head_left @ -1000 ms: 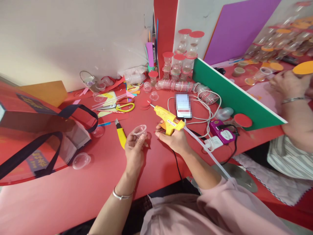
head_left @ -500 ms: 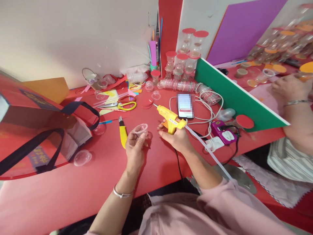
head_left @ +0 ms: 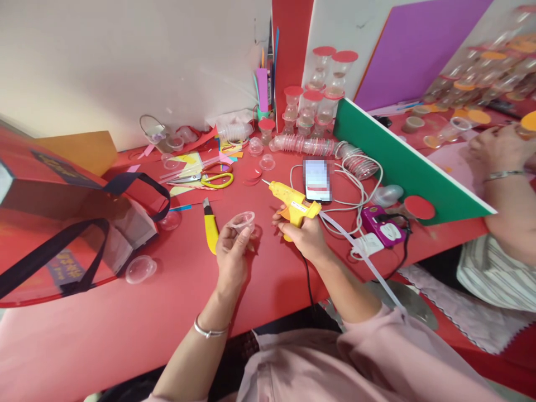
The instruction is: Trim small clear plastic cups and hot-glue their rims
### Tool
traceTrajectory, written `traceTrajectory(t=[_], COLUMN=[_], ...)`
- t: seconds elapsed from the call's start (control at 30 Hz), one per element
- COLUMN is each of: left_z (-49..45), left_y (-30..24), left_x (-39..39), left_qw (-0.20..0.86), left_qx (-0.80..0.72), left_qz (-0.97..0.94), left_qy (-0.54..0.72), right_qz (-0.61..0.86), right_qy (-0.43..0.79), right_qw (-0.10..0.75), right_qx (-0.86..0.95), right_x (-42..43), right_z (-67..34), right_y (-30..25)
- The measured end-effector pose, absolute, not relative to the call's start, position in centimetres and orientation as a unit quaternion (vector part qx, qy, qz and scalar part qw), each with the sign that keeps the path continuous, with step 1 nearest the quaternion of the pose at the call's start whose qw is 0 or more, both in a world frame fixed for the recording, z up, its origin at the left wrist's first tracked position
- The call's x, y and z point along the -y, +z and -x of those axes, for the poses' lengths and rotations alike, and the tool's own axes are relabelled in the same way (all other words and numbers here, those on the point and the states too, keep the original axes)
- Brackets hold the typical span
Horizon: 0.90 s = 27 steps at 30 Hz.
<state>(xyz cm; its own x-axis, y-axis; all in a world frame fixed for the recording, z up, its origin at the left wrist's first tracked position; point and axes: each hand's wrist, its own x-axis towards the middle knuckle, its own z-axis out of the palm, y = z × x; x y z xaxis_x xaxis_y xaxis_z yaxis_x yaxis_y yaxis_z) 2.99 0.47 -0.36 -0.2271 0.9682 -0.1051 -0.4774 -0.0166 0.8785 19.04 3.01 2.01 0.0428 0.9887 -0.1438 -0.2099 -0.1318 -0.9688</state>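
Observation:
A small clear plastic cup [head_left: 243, 220] is held in my left hand [head_left: 233, 245], its rim tilted up between thumb and fingers. My right hand [head_left: 305, 237] is wrapped round the handle of a yellow hot glue gun [head_left: 293, 202]. The gun's metal nozzle points to the left, above the red table [head_left: 184, 312], apart from the cup. A long translucent glue stick [head_left: 355, 248] sticks out of the gun's rear, reaching toward my sleeve. Just left of my left hand lies a yellow utility knife [head_left: 210, 228].
Yellow-handled scissors [head_left: 218, 180] lie behind the knife. A phone [head_left: 317, 181] and white cables sit beyond the gun, near a purple power adapter [head_left: 383, 226]. Stacked clear cups [head_left: 304, 146] line the back. A green board [head_left: 402, 167] separates another person's arm [head_left: 505, 178]. A red bag [head_left: 62, 223] stands left.
My right hand's grip on the glue gun handle has shifted slightly, and more of the handle's lower end shows. My left hand with the cup has barely moved.

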Motion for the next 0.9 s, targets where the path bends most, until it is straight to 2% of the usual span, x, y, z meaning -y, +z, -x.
traceTrajectory(t=[0.2,0.47,0.9], left_z=[-3.0,-2.8,-3.1], left_y=[-0.2,0.0,-0.2], left_x=[-0.4,-0.2,-0.1], left_qw=[0.559,0.59,0.603], left_qx=[-0.43,-0.425,-0.421], left_qz=[-0.283,-0.315,-0.339], left_qy=[0.65,0.61,0.587], right_qz=[0.505,0.54,0.501], right_qy=[0.573,0.493,0.569], right_qw=[0.518,0.507,0.512], right_qx=[0.385,0.457,0.403], right_x=[-3.1,-3.4,-3.5], right_z=[-19.0,-19.0,-19.0], right_y=[2.1,1.2,1.1])
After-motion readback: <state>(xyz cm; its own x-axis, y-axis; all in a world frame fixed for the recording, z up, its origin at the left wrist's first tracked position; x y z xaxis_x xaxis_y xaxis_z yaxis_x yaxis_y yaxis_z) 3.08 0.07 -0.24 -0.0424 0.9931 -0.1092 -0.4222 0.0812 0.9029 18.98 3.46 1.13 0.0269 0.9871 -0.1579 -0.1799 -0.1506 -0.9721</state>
